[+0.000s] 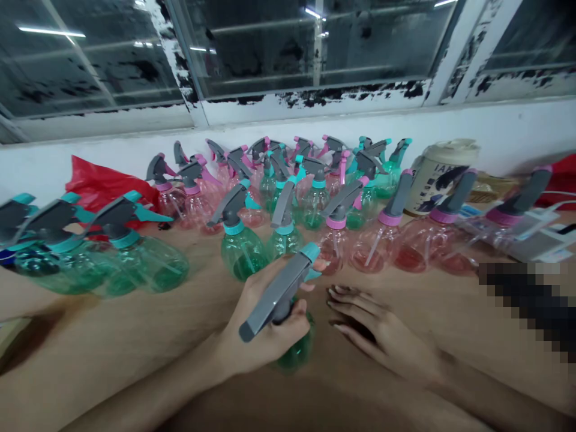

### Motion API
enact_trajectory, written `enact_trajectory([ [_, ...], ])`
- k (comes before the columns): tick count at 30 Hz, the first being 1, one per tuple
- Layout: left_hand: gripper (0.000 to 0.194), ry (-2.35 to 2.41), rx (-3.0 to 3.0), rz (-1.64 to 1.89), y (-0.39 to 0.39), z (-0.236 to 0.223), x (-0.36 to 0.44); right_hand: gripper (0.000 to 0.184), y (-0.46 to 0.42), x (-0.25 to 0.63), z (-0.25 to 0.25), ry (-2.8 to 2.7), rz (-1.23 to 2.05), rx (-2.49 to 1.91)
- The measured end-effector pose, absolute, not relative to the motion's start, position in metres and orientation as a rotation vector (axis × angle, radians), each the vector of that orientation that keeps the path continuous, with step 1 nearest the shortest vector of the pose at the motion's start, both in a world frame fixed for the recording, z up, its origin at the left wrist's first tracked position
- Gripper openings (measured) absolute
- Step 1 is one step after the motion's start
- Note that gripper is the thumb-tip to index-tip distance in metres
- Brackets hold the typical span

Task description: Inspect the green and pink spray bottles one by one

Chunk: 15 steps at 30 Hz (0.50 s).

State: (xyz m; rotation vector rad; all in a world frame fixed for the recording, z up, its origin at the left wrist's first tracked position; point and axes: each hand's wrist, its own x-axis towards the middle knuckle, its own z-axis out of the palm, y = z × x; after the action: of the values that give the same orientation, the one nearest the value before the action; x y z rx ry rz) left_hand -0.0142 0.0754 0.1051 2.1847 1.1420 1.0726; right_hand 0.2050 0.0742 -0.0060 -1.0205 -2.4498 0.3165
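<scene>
My left hand (265, 324) is wrapped round the neck of a green spray bottle (294, 351) with a grey trigger head (279, 288) and teal nozzle; the bottle stands on the wooden table (112, 342) close to me. My right hand (369, 324) lies just to its right, palm down on the table, fingers stretched towards the bottle and holding nothing. Behind both hands stand several green spray bottles (240, 249) and pink spray bottles (375, 243), all with grey trigger heads.
More green bottles (139, 258) crowd the left side, with a red plastic bag (101, 183) behind them. A cream lidded tub (438, 174) stands at the back right beside flat white packets (540, 237). A white wall and windows close off the far edge.
</scene>
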Motion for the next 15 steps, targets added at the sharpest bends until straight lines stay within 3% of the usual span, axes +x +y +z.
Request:
enact_trajectory([
  [15,0.015,1.049,2.089,0.990,0.074,0.117,-0.020,0.035,0.075,0.208,-0.008,-2.436,0.357,-1.063],
])
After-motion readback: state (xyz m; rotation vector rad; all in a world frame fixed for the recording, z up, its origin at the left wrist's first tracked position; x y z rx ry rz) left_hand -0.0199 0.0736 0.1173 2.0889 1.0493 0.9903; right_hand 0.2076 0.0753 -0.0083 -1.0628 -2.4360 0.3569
